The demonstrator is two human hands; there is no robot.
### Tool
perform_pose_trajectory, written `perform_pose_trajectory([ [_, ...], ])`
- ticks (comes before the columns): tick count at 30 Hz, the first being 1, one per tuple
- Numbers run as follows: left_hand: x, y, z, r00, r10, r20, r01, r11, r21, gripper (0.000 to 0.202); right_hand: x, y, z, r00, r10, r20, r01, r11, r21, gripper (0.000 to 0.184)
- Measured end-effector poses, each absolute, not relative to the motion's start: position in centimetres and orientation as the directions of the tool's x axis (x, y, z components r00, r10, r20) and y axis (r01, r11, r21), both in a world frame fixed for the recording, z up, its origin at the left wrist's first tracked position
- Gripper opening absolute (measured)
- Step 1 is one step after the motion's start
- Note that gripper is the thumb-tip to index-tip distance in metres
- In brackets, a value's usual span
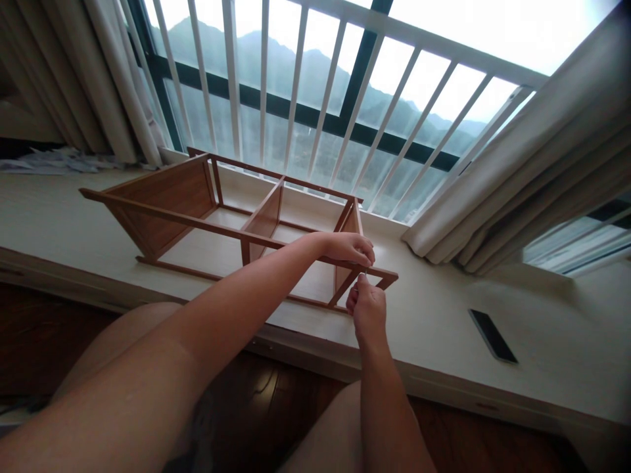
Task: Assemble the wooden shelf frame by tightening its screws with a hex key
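Observation:
A brown wooden shelf rack lies on its side on a pale window ledge, its open frame and cross panels facing up. My left hand reaches across to the rack's right end, fingers curled closed over the upper long rail. Just below it, my right hand is closed in a pinch beside the same rail. Between the two hands shows a sliver of a thin metal rod, held by the right fingers; its kind is too small to tell. My left forearm covers part of the front rail.
A black phone lies on the ledge to the right. Behind the rack stands a white railing before the window, with curtains at both sides. Crumpled white papers lie far left. Below the ledge edge is dark wooden floor.

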State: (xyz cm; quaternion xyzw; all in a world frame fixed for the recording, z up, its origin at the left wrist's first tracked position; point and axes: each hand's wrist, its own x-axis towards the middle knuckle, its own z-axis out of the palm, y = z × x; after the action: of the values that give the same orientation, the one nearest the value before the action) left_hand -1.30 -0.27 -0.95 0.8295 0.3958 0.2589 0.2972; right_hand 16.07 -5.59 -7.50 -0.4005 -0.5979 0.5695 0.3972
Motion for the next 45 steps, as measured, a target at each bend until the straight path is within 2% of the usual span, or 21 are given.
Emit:
perform_pose_trajectory([
  [5, -1.2, -0.4, -0.9, 0.55, 0.813, 0.191, 0.501, -0.504, 0.703, 0.02, 15.7, -6.1, -6.8, -0.431, 0.901, -0.039, -0.231, -0.153, -0.961, 0.046],
  [11, -1.4, -0.2, -1.1, 0.553, 0.8, 0.231, 0.47, -0.529, 0.707, 0.019, 16.2, -7.0, -5.6, -0.66, 0.751, -0.012, -0.488, -0.441, -0.754, 0.05],
  [15, -1.3, -0.2, -1.1, 0.543, 0.815, 0.203, 0.488, -0.503, 0.713, 0.018, 16.2, -7.6, -5.5, -0.622, 0.781, 0.057, -0.634, -0.46, -0.622, 0.051],
  [17, -1.3, -0.2, -1.1, 0.531, 0.824, 0.199, 0.489, -0.49, 0.722, 0.018, 16.1, -7.7, -5.6, -0.613, 0.787, 0.064, -0.658, -0.465, -0.592, 0.051],
  [30, -1.4, -0.3, -1.2, 0.5, 0.848, 0.174, 0.498, -0.446, 0.743, 0.018, 15.7, -7.8, -5.7, -0.636, 0.771, 0.032, -0.562, -0.434, -0.704, 0.053],
  [33, -1.4, -0.2, -1.2, 0.506, 0.843, 0.181, 0.492, -0.455, 0.742, 0.018, 15.5, -8.0, -5.9, -0.576, 0.817, 0.029, -0.51, -0.332, -0.794, 0.052],
  [37, -1.4, -0.1, -1.3, 0.534, 0.821, 0.2, 0.485, -0.491, 0.723, 0.019, 15.4, -7.3, -6.6, -0.415, 0.91, 0.007, -0.362, -0.158, -0.919, 0.049],
  [45, -1.2, -0.5, -0.8, 0.542, 0.815, 0.206, 0.487, -0.504, 0.713, 0.019, 16.2, -5.6, -7.3, -0.421, 0.907, -0.016, -0.233, -0.126, -0.964, 0.048],
])
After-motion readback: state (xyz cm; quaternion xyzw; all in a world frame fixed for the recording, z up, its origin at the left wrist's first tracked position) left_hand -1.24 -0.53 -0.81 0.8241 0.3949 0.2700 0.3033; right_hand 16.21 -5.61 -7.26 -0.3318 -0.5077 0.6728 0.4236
